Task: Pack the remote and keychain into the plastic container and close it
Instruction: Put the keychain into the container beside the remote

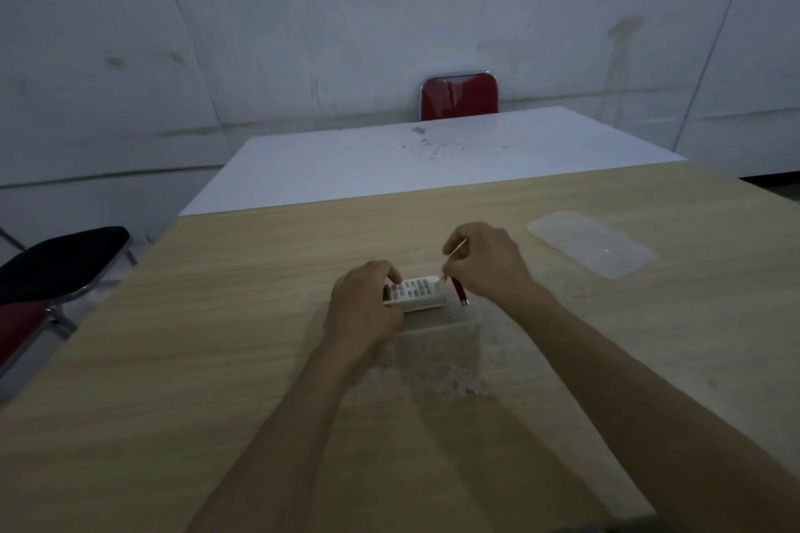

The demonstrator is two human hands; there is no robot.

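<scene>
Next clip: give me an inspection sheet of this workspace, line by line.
Surface: light wood-grain table; white table abuts its far edge.
Job's things: white button remote and dark red keychain held over clear plastic container; clear flat lid lies apart, far right.
Clutter: nothing seen.
Hands: left hand grips remote; right hand pinches keychain.
Cables: nothing seen.
Surroundings: red chair beyond, black-seated chair left, grey wall.

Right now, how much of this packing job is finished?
Roughly halfway, I'd judge. Nothing looks packed yet. The left hand holds the white remote at the far end of the clear plastic container, while the right hand holds the keychain beside it. Both items still need setting inside. The lid lies apart on the wooden table, so closing remains.
</scene>
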